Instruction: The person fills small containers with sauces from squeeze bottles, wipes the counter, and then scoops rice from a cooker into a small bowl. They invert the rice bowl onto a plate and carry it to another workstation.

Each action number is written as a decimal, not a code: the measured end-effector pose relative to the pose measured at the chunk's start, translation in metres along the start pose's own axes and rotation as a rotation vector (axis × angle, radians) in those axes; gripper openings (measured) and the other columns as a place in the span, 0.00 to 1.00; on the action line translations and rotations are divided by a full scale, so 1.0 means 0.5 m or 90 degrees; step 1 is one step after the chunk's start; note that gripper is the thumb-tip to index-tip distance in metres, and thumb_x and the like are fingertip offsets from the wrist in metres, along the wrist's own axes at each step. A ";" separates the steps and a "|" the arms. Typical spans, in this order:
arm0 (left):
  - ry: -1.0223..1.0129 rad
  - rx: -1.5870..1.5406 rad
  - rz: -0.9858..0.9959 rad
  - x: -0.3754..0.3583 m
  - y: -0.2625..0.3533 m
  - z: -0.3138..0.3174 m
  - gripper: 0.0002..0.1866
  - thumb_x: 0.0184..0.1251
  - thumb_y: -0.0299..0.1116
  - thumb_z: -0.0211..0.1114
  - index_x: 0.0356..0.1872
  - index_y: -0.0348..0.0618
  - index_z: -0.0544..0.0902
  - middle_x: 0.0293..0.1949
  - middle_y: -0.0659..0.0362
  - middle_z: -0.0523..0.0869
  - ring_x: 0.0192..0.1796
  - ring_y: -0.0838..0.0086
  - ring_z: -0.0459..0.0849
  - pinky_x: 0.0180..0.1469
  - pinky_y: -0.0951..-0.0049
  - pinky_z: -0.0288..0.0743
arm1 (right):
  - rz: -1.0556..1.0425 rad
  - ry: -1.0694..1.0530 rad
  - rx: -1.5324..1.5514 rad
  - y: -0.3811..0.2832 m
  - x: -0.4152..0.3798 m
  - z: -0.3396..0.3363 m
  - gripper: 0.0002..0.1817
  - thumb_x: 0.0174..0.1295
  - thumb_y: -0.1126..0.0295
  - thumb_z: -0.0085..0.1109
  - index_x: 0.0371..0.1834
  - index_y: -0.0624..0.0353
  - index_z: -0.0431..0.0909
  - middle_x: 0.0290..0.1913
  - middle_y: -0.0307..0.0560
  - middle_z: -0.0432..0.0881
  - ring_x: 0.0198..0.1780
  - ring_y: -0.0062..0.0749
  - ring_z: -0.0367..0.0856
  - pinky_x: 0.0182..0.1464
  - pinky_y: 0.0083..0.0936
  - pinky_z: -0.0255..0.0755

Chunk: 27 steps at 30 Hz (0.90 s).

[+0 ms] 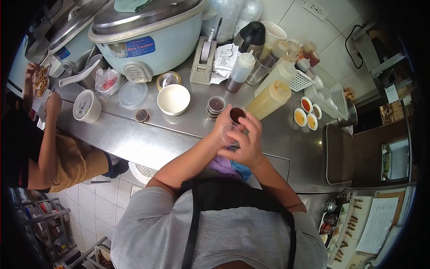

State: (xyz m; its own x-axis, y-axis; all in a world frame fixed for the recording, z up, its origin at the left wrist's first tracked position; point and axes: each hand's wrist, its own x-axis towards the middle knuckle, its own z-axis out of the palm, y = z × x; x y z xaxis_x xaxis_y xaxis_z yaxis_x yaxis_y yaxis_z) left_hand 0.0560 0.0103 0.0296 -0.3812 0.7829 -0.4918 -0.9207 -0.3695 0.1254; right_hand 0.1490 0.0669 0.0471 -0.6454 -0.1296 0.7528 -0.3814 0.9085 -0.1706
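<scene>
Over the steel counter, my left hand [219,123] is wrapped round a small clear cup of dark sauce [237,114]. My right hand [247,142] has its fingers curled at a small clear cup or lid [230,135], just below the sauce cup. Left of my hands stands a stack of small cups with dark sauce [216,105]. A white bowl [174,99] is further left, and a small lidded sauce cup [142,115] lies beyond it. Squeeze bottles, one of them yellow [273,96], stand right of my hands.
A large rice cooker [148,40] stands at the back left. Near it are a tape dispenser [202,60] and a white tub [87,106]. Small sauce dishes [306,105] sit on the right. A co-worker [45,134] handles food at the far left.
</scene>
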 end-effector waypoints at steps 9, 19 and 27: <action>-0.066 0.172 0.016 -0.047 0.001 -0.016 0.21 0.67 0.52 0.33 0.30 0.50 0.70 0.18 0.66 0.69 0.13 0.82 0.61 0.12 0.83 0.49 | 0.396 -0.002 0.252 0.055 0.029 0.022 0.14 0.48 0.67 0.61 0.35 0.60 0.70 0.47 0.53 0.68 0.51 0.40 0.67 0.52 0.30 0.61; -0.050 0.217 0.022 -0.034 -0.009 -0.036 0.23 0.67 0.53 0.34 0.30 0.48 0.72 0.18 0.64 0.71 0.13 0.81 0.64 0.12 0.82 0.51 | 0.618 -0.084 0.399 0.073 -0.016 0.049 0.20 0.55 0.61 0.56 0.43 0.65 0.69 0.43 0.48 0.73 0.42 0.27 0.72 0.44 0.22 0.67; 0.036 0.590 0.061 -0.008 -0.013 -0.066 0.34 0.63 0.62 0.28 0.31 0.43 0.74 0.17 0.60 0.73 0.13 0.78 0.69 0.12 0.82 0.55 | 0.715 -0.236 0.366 0.081 -0.043 0.027 0.22 0.57 0.56 0.50 0.42 0.68 0.72 0.34 0.56 0.79 0.38 0.40 0.78 0.40 0.31 0.69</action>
State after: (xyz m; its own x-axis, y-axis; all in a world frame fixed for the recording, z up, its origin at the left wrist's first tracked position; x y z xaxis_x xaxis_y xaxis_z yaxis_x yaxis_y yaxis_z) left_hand 0.0663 -0.0065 0.0023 -0.4764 0.7355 -0.4818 -0.5938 0.1350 0.7932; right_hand 0.1385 0.1009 0.0152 -0.9004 0.3968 -0.1782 0.3130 0.3066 -0.8989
